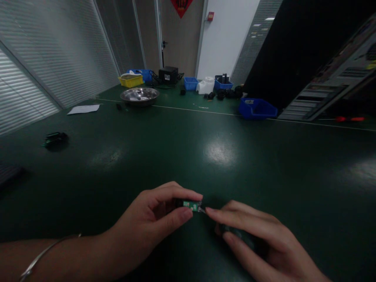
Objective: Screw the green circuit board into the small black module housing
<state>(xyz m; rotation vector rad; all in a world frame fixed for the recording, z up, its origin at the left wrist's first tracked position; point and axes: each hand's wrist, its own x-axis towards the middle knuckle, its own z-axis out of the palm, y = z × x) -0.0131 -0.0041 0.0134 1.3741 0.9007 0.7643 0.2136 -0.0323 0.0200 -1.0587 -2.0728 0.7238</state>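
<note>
Between the thumb and fingers of my left hand is a small green circuit board, set in what looks like a dark casing. My right hand is closed around the dark handle of a screwdriver, its index finger stretched along the thin metal shaft. The metal tip meets the board's right end, though I cannot tell whether it touches. Fingers hide most of the casing and part of the handle. Both hands are just above the dark green table.
Dark parts with green edges lie at the left, near a white sheet. Farther back stand a metal bowl, a yellow basket, a black box, a white object and a blue bin.
</note>
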